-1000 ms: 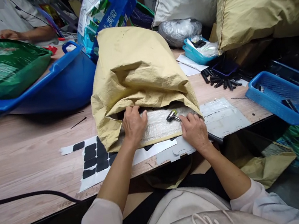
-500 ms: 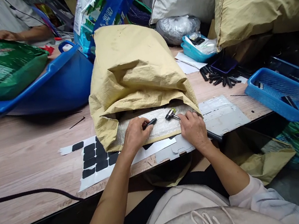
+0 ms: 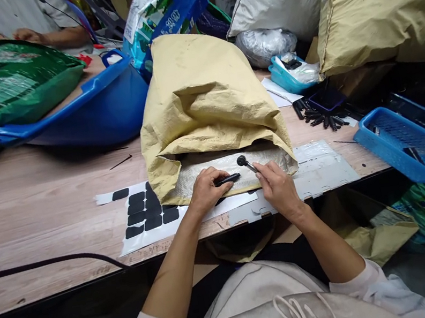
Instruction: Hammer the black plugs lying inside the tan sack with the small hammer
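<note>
My left hand (image 3: 208,188) is closed on a slim black pen-shaped piece (image 3: 227,179), which points right. In my right hand (image 3: 279,187) is a small hammer (image 3: 242,161) with a metal shaft, its round black face turned upward; the fingers hide its grip. The hammer head is just above and to the right of the black piece, apart from it. Both hands work at the mouth of a large tan paper sack (image 3: 210,94) lying on the table, over its silvery bubble-wrap lining (image 3: 194,175). A white sheet of black stickers (image 3: 144,214) lies partly under the sack.
A blue basin (image 3: 99,113) with a green bag stands at left. Several black pieces (image 3: 323,116) lie beside a blue basket (image 3: 410,147) at right. Full sacks (image 3: 378,6) are at the back right. A co-worker's hand (image 3: 29,36) shows at top left.
The hammer has turned in my right hand, so its black face now shows and its handle end no longer does. The camera view has shifted slightly left. My left hand keeps its hold.
</note>
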{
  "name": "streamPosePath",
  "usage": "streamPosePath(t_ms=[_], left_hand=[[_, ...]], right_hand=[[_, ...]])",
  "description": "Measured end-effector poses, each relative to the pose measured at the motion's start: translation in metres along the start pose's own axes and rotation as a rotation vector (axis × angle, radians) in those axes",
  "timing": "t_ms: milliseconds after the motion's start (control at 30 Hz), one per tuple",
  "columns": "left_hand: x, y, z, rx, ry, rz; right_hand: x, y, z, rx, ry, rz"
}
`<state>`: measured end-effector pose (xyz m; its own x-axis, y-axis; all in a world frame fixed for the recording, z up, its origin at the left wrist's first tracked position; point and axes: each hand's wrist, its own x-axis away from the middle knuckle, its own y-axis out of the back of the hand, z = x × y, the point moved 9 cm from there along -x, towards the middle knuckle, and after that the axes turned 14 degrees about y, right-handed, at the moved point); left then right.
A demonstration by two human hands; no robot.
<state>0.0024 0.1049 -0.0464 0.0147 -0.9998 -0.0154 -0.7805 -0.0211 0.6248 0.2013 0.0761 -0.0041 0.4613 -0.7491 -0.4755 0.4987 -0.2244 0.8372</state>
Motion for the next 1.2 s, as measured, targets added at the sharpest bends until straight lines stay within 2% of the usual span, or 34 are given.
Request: streamPosePath(t_ms=[100, 200, 333, 500, 667, 800, 900, 1033, 1133, 1200], left_hand=[[0.001, 0.000, 0.000, 0.013, -0.002, -0.007], [0.002, 0.000, -0.001, -0.001, -0.008, -0.007], [0.002, 0.000, -0.002, -0.023, -0.013, -0.001], [0.001, 0.000, -0.002, -0.014, -0.005, -0.013], [0.000, 0.000, -0.001, -0.024, 0.011, -0.006], [0.001, -0.001, -0.002, -0.053, 0.013, -0.009], [0.000, -0.003, -0.001, -0.098, 0.009, -0.024], [-0.002, -0.003, -0.003, -0.125, 0.009, -0.020], [0.013, 0.004, -0.017, -0.049, -0.016, 0.012], [0.037, 0.006, -0.033, 0.068, -0.032, 0.090]], right_hand=[[-0.001, -0.002, 0.022, -0.135, 0.061, -0.016], [0.002, -0.011, 0.034, -0.165, 0.097, 0.007], [0.005, -0.021, 0.032, -0.139, 0.095, 0.046], [0.006, -0.007, 0.027, -0.171, 0.071, -0.044], [0.010, -0.010, 0.024, -0.162, 0.056, -0.005], [0.008, 0.000, 0.005, -0.032, 0.017, -0.033], [0.004, 0.002, -0.014, 0.174, -0.019, 0.031], [0.002, -0.008, -0.027, 0.352, -0.025, 0.116], [0.004, -0.013, -0.027, 0.392, -0.023, 0.112], [0.005, -0.015, -0.025, 0.396, -0.016, 0.117]])
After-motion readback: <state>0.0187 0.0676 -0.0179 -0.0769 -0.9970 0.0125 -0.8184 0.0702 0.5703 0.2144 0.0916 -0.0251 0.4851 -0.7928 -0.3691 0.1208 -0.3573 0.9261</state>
